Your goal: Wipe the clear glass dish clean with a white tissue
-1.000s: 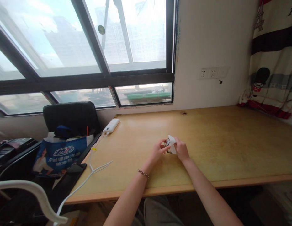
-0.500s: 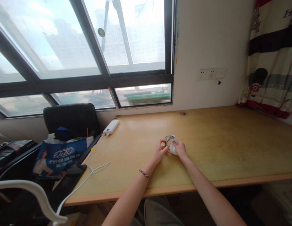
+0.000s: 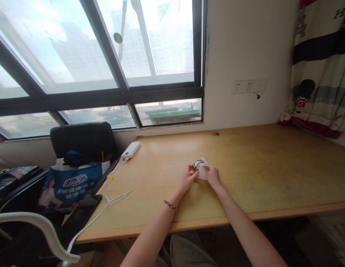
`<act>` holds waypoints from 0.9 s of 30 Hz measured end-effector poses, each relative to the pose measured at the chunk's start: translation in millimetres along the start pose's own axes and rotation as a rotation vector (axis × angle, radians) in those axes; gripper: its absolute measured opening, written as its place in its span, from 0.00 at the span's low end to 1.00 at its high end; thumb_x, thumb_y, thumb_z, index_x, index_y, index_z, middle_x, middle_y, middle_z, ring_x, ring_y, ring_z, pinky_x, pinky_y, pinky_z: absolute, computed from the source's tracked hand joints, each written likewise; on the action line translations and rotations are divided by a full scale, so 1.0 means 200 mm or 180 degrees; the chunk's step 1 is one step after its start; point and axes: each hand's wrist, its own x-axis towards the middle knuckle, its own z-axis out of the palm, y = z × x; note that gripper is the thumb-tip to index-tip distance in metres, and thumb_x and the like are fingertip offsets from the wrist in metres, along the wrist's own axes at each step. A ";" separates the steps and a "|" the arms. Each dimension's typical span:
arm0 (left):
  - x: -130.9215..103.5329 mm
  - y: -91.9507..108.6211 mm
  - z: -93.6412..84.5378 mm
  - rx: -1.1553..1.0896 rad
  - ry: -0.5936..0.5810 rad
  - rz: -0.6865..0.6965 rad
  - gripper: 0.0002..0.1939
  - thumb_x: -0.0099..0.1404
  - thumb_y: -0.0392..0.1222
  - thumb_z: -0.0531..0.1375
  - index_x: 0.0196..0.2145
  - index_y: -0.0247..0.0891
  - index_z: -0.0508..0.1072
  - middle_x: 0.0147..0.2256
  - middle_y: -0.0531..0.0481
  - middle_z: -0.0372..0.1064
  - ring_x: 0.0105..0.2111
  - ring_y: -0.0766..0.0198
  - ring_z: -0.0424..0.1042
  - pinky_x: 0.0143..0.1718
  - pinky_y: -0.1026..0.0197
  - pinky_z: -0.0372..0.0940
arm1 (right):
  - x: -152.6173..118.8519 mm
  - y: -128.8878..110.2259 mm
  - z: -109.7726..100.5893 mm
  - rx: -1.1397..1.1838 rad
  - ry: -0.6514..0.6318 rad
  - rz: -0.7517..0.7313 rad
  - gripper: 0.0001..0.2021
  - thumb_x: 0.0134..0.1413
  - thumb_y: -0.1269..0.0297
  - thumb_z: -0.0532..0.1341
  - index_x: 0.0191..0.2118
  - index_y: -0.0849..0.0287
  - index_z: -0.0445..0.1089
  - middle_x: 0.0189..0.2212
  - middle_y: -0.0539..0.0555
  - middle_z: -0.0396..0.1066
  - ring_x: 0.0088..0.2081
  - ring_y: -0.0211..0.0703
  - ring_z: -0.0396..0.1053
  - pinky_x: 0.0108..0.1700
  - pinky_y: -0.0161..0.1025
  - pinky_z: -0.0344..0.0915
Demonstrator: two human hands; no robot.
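My left hand is closed around the near left side of a shiny, silvery ring-shaped band, whose exact kind I cannot make out. A thin white tissue or cloth is pinched in my right hand and lies against the right side of the band, reaching up over its top edge. Both hands are close together just above the table, and the fingers hide part of the band.
The wooden table spreads around my hands. A white power bank with a white cable lies at its left edge. Beyond that edge are a blue bag and a black chair. A window and wall stand behind.
The tissue has shifted slightly up and left over the band, its top edge now standing higher. Both hands keep their grip in nearly the same place.
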 end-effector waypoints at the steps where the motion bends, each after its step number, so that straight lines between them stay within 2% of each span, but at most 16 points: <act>1: 0.00 0.00 0.00 -0.0088 0.0029 -0.0018 0.19 0.50 0.46 0.60 0.35 0.37 0.56 0.38 0.47 0.64 0.21 0.69 0.68 0.21 0.64 0.65 | 0.01 0.00 0.01 0.0301 -0.0072 0.0103 0.15 0.50 0.58 0.49 0.29 0.61 0.69 0.24 0.56 0.71 0.27 0.42 0.67 0.28 0.34 0.58; 6: 0.01 -0.02 0.02 -0.0564 0.0298 -0.0009 0.23 0.45 0.43 0.63 0.34 0.37 0.54 0.42 0.44 0.63 0.27 0.67 0.70 0.25 0.62 0.67 | 0.00 -0.02 0.04 0.1973 -0.0864 0.0612 0.16 0.45 0.56 0.54 0.34 0.63 0.70 0.25 0.55 0.71 0.28 0.44 0.68 0.29 0.37 0.63; 9: 0.02 -0.03 0.02 -0.0749 0.0377 -0.0159 0.24 0.45 0.43 0.64 0.34 0.37 0.54 0.41 0.44 0.63 0.27 0.67 0.70 0.25 0.63 0.66 | -0.01 -0.03 0.04 0.2757 -0.1422 0.0655 0.18 0.42 0.57 0.56 0.39 0.63 0.68 0.29 0.56 0.72 0.31 0.44 0.68 0.32 0.37 0.64; 11: 0.02 -0.03 0.02 -0.0867 0.0414 -0.0269 0.23 0.46 0.44 0.63 0.34 0.37 0.54 0.40 0.45 0.63 0.28 0.66 0.70 0.26 0.63 0.67 | -0.02 -0.04 0.03 0.3036 -0.1598 0.0659 0.19 0.40 0.58 0.58 0.40 0.63 0.67 0.31 0.56 0.71 0.33 0.44 0.68 0.33 0.37 0.64; 13: 0.02 -0.02 0.01 -0.0993 0.0425 -0.0349 0.22 0.48 0.45 0.62 0.35 0.37 0.54 0.37 0.47 0.65 0.27 0.66 0.70 0.26 0.63 0.67 | -0.02 -0.03 0.04 0.3117 -0.1579 0.0680 0.19 0.39 0.59 0.59 0.39 0.64 0.67 0.31 0.56 0.71 0.33 0.44 0.68 0.33 0.37 0.64; 16: 0.02 0.00 0.00 -0.1050 0.0457 -0.0422 0.21 0.49 0.47 0.61 0.34 0.37 0.54 0.32 0.50 0.67 0.22 0.69 0.68 0.23 0.64 0.65 | -0.01 -0.02 0.06 0.3049 -0.1374 0.0691 0.19 0.39 0.57 0.59 0.38 0.65 0.67 0.30 0.56 0.71 0.31 0.44 0.68 0.33 0.38 0.64; 18: 0.02 0.01 0.00 -0.1022 0.0501 -0.0475 0.21 0.50 0.48 0.61 0.34 0.37 0.55 0.32 0.49 0.68 0.20 0.70 0.68 0.22 0.65 0.65 | 0.01 -0.01 0.06 0.2772 -0.1083 0.0681 0.19 0.42 0.54 0.56 0.35 0.66 0.68 0.28 0.56 0.70 0.29 0.44 0.67 0.32 0.38 0.63; 20: 0.01 0.02 -0.01 -0.1000 0.0503 -0.0532 0.20 0.50 0.50 0.59 0.34 0.37 0.55 0.34 0.47 0.69 0.20 0.68 0.69 0.22 0.63 0.66 | 0.02 0.00 0.04 0.2109 -0.0576 0.0724 0.20 0.44 0.52 0.53 0.31 0.67 0.69 0.25 0.57 0.69 0.28 0.45 0.66 0.31 0.38 0.62; 23: 0.00 0.03 -0.02 -0.0923 0.0422 -0.0547 0.20 0.52 0.52 0.57 0.34 0.37 0.54 0.35 0.43 0.69 0.19 0.65 0.70 0.21 0.61 0.66 | 0.04 0.02 -0.02 0.0814 0.0519 0.0642 0.19 0.46 0.55 0.51 0.30 0.67 0.70 0.24 0.58 0.66 0.29 0.45 0.64 0.32 0.39 0.60; 25: -0.01 0.03 -0.02 -0.0843 0.0355 -0.0510 0.19 0.53 0.52 0.56 0.34 0.37 0.54 0.36 0.41 0.69 0.18 0.64 0.70 0.19 0.61 0.65 | 0.04 0.03 -0.05 0.0237 0.1149 0.0262 0.15 0.46 0.62 0.51 0.33 0.65 0.70 0.29 0.58 0.64 0.31 0.44 0.63 0.35 0.39 0.59; 27: -0.01 0.03 -0.02 -0.0788 0.0286 -0.0478 0.19 0.53 0.52 0.56 0.34 0.37 0.54 0.36 0.41 0.70 0.18 0.64 0.70 0.19 0.62 0.65 | 0.02 0.02 -0.07 -0.0055 0.1417 -0.0206 0.14 0.45 0.69 0.51 0.37 0.62 0.69 0.32 0.57 0.62 0.33 0.42 0.62 0.36 0.37 0.59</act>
